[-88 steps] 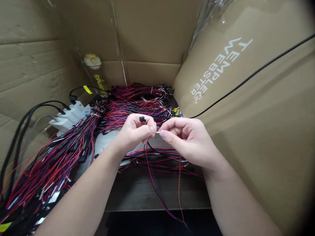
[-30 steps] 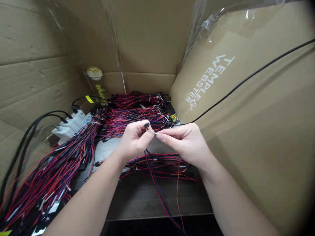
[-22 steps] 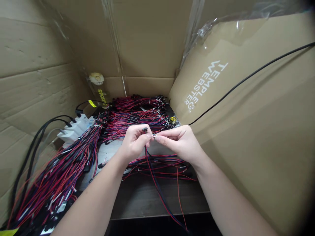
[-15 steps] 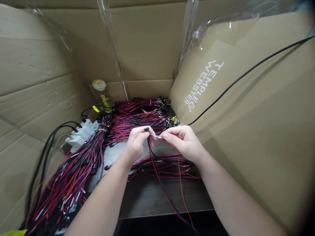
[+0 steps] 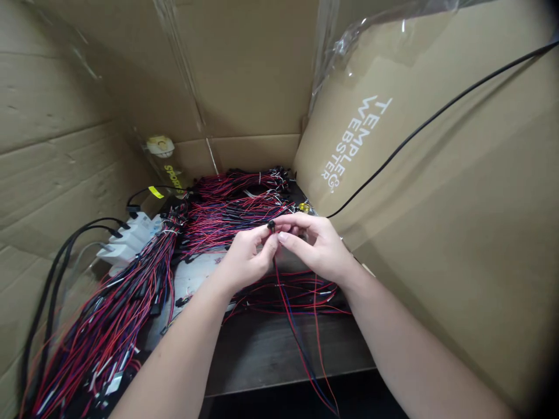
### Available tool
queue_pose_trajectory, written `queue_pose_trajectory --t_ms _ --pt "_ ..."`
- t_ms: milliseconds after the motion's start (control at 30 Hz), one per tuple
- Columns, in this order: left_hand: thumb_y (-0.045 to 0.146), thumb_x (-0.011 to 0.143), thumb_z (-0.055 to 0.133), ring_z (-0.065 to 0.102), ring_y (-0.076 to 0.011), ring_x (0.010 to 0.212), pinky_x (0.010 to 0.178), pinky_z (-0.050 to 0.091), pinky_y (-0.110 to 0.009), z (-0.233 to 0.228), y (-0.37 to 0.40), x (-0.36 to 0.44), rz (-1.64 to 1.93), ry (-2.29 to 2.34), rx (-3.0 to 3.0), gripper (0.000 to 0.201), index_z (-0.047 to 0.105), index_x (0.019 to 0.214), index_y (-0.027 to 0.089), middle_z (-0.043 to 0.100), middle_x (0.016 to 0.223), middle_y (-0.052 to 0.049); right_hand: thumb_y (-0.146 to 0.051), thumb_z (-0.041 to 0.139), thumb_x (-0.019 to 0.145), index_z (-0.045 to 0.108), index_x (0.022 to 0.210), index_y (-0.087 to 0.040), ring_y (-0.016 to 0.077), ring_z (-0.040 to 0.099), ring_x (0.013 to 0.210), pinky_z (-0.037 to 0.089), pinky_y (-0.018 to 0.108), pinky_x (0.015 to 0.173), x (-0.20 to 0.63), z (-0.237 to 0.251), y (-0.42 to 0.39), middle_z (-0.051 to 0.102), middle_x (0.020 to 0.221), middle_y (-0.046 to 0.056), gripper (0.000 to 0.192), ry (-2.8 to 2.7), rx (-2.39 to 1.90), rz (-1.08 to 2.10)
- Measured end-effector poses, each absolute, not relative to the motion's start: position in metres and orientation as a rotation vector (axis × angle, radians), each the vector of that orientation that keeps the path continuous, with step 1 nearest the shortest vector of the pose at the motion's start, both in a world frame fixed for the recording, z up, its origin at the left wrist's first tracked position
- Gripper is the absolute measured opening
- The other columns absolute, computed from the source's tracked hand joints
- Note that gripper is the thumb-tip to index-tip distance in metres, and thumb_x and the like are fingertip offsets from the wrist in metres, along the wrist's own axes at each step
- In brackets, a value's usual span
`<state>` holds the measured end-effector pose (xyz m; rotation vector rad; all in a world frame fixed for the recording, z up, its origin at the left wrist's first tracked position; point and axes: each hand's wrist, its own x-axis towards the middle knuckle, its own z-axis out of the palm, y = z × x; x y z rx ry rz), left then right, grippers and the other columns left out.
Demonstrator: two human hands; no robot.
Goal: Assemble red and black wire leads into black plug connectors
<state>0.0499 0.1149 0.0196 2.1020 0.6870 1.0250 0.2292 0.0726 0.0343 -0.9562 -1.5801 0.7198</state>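
My left hand pinches a small black connector between thumb and fingertips. Red, blue and black wires hang from it toward me over the table edge. My right hand meets the left fingertip to fingertip and pinches at the same connector; the wire end it holds is hidden by the fingers. Both hands hover over a loose bunch of red and black wires lying on the dark wooden table.
Bundles of red, blue and black wire harnesses lie at the back and along the left. A white power strip with black plugs sits at the left. Cardboard walls enclose the space; a black cable crosses the right one.
My hands have drawn together: the right fingertips, which held a wire end slightly apart, now press against the connector in the left hand. The view shifted slightly.
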Motion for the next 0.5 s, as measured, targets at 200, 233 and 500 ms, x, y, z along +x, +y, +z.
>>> queue_pose_trajectory --t_ms 200,233,500 --pt "0.035 0.102 0.058 0.066 -0.0131 0.077 0.077 0.05 -0.024 0.024 0.108 0.054 0.933 0.526 2.027 0.033 0.072 0.082 0.013 0.074 0.083 -0.003 -0.03 0.083 0.088 0.078 0.092 -0.018 0.0135 0.062 0.062 0.052 0.028 0.062 0.229 0.032 0.075 0.065 0.074 -0.001 0.014 -1.536 -0.866 0.71" --pt "0.037 0.102 0.059 0.066 -0.0139 0.08 0.078 0.051 -0.025 0.024 0.107 0.054 0.924 0.513 2.009 0.032 0.074 0.086 0.013 0.075 0.086 -0.004 -0.032 0.084 0.087 0.077 0.091 -0.018 0.0132 0.062 0.059 0.051 0.027 0.058 0.229 0.034 0.075 0.065 0.073 -0.001 0.016 -1.515 -0.855 0.758" --pt "0.047 0.096 0.067 0.056 -0.03 0.138 0.119 0.043 -0.045 0.028 0.099 0.05 0.477 0.156 1.826 0.043 0.069 0.129 0.021 0.061 0.146 -0.015 -0.021 0.074 0.094 0.069 0.089 -0.019 0.0073 0.047 0.052 0.034 0.018 0.044 0.227 0.115 0.032 0.06 0.068 -0.003 0.008 -1.429 -0.881 0.448"
